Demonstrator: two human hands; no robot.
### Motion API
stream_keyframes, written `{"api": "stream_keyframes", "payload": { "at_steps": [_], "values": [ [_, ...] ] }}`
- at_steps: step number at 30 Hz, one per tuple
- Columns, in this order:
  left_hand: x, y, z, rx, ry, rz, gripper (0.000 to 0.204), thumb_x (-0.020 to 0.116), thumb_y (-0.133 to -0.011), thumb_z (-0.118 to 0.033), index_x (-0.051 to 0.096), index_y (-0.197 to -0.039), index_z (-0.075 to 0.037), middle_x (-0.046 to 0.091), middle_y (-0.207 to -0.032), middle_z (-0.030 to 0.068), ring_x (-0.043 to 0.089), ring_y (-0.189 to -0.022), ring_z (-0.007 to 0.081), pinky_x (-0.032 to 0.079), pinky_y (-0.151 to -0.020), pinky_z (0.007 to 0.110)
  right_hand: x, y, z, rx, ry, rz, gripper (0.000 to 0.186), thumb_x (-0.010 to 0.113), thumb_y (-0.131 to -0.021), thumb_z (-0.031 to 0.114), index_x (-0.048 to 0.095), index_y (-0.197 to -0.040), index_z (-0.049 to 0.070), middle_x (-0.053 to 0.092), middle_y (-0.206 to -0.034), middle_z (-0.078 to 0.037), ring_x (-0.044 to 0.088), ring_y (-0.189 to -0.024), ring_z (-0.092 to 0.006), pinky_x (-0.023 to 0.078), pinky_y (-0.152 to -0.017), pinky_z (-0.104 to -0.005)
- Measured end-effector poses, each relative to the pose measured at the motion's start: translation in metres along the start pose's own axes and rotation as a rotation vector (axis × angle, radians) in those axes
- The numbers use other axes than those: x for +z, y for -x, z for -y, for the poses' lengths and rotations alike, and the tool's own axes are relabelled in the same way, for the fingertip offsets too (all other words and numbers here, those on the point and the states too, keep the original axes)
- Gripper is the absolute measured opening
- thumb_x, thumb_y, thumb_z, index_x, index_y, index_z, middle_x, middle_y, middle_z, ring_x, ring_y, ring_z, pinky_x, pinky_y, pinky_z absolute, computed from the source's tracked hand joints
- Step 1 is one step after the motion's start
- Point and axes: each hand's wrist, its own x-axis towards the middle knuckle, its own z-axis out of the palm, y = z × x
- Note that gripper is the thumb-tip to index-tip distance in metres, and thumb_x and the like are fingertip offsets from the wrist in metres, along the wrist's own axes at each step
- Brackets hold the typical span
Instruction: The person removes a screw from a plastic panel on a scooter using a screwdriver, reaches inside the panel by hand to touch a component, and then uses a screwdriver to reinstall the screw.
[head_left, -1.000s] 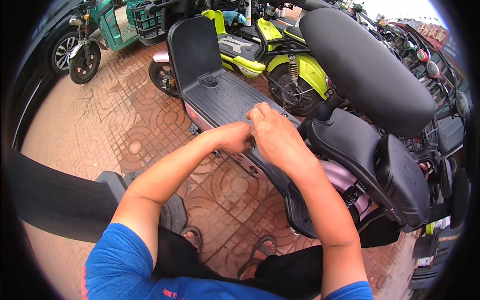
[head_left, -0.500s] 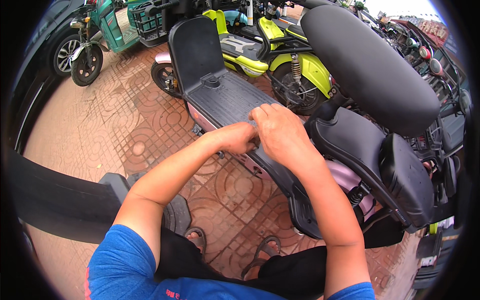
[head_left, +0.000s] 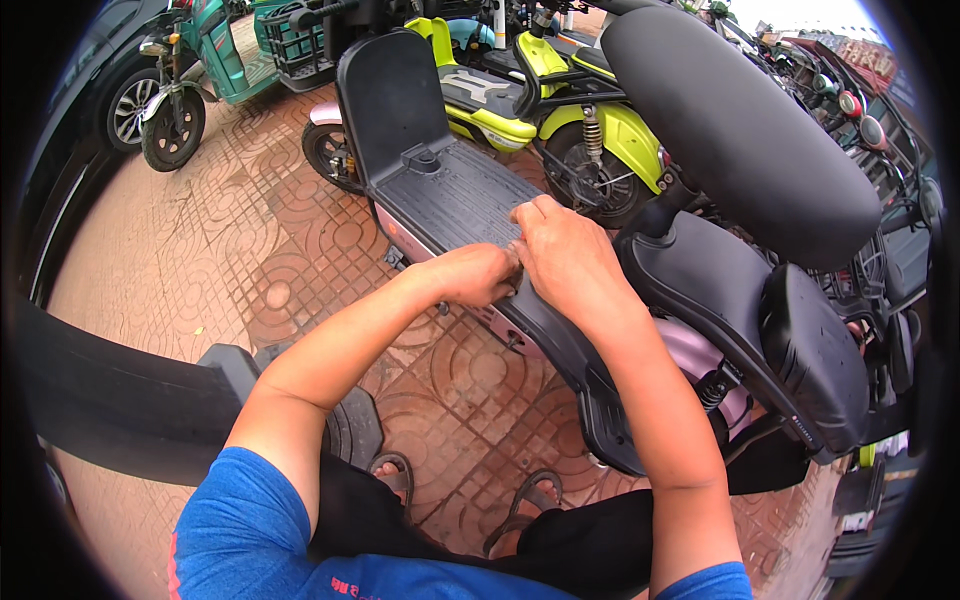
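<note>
A pink and black electric scooter (head_left: 470, 190) stands across in front of me, its long black seat (head_left: 740, 130) tipped up at the right. Both my hands are over the rear part of its ribbed black footboard (head_left: 465, 185). My left hand (head_left: 482, 274) is closed at the near edge of the board, fingers curled inward. Beside it, my right hand (head_left: 570, 255) is bent over with its fingers pressed together. The two hands almost touch. Whatever lies between their fingertips is hidden or too small to make out.
A yellow-green scooter (head_left: 600, 140) is parked close behind. The black rear seat (head_left: 815, 340) stands to the right of my right forearm. At the left are a dark curved tyre-like piece (head_left: 120, 390), a car wheel (head_left: 130, 110) and a green tricycle (head_left: 215, 60). Patterned red paving (head_left: 280, 240) lies below.
My right hand has shifted slightly to the right, its fingertips lifting a little. My left hand stays nearly in place.
</note>
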Motion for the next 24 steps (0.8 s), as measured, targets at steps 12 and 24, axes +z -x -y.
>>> {"api": "stream_keyframes", "payload": {
  "at_steps": [12, 24],
  "values": [
    [0.002, -0.002, 0.002, 0.038, 0.093, -0.008, 0.024, 0.068, -0.089, -0.008, 0.069, -0.113, 0.000, 0.074, -0.101, 0.0251, 0.070, -0.097, 0.0459, 0.055, -0.087, 0.052, -0.002, -0.002, 0.005, 0.081, 0.079, 0.132, 0.018, 0.070, -0.090, 0.004, 0.070, -0.107, 0.000, 0.069, -0.100, -0.016, 0.071, -0.101, -0.0373, 0.058, -0.086, -0.0476],
    [0.006, -0.005, 0.004, 0.020, 0.141, -0.021, 0.021, 0.065, -0.089, -0.009, 0.070, -0.107, 0.001, 0.075, -0.098, 0.0253, 0.071, -0.099, 0.0449, 0.055, -0.088, 0.052, -0.006, -0.006, 0.008, 0.075, 0.081, 0.176, 0.018, 0.067, -0.089, 0.001, 0.070, -0.107, 0.001, 0.070, -0.099, -0.016, 0.070, -0.104, -0.0368, 0.057, -0.089, -0.0456]
  ]
}}
